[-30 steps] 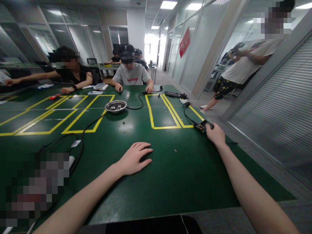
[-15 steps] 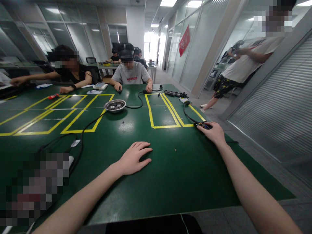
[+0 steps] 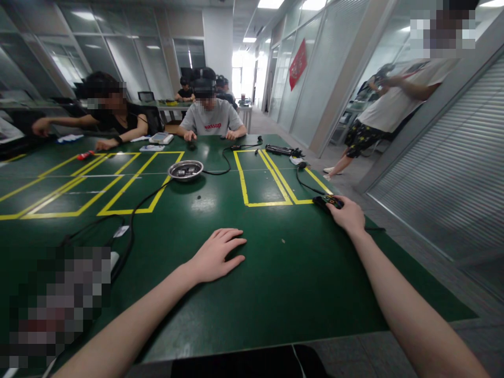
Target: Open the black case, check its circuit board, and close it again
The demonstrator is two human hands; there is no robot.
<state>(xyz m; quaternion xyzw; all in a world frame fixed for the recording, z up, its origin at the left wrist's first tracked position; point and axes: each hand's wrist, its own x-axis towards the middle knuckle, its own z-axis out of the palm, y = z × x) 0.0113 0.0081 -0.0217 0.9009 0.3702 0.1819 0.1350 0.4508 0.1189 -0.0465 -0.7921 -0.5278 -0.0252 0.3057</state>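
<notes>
My left hand point(image 3: 220, 254) lies flat on the green table point(image 3: 252, 304), palm down, fingers spread and nothing in it. Farther right, my right hand point(image 3: 348, 214) grips the right end of a small black device with colourful bits on top point(image 3: 328, 201). The thumb is on its near side; the other fingers are mostly hidden behind it. This device rests at the near corner of a yellow taped box. A black cable point(image 3: 305, 182) runs from it to a round black plug end. Its exact kind I cannot make out.
A steel bowl point(image 3: 186, 170) with small metal parts stands mid-table, near black cables. A folded black tripod-like object point(image 3: 283, 150) lies at the back right. Yellow tape point(image 3: 270, 203) marks boxes. Two people sit at the table's far side; another person stands at right.
My right hand has shifted slightly right along the black device, showing more of its top. The left hand stays put. Across the table, the seated person's hand has drawn back from the cable.
</notes>
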